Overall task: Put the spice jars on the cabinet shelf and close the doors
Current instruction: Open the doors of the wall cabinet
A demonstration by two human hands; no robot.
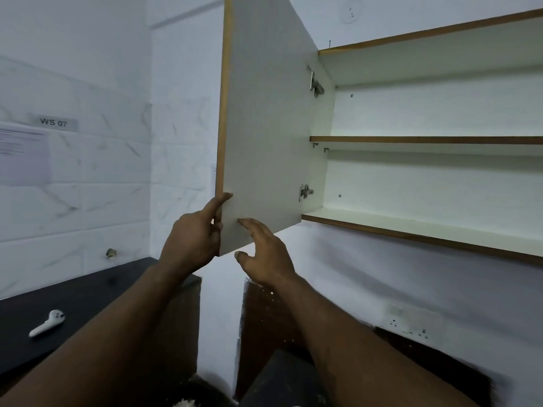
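The wall cabinet [440, 227] stands open, its left door [264, 118] swung out toward me. My left hand [194, 233] grips the door's outer edge near the bottom corner, thumb on the inside face and fingers behind the edge. My right hand [264, 248] rests with straight fingers on the door's inner face by the lower corner. Both the middle shelf [426, 140] and the bottom shelf are bare. No spice jars are in view.
A dark counter [88, 292] runs along the tiled wall at left, with a white earbud-shaped object [47, 323] lying on it. A wall socket [408, 324] sits below the cabinet at right. A paper notice and a "WS 07" label [53, 122] hang on the tiles.
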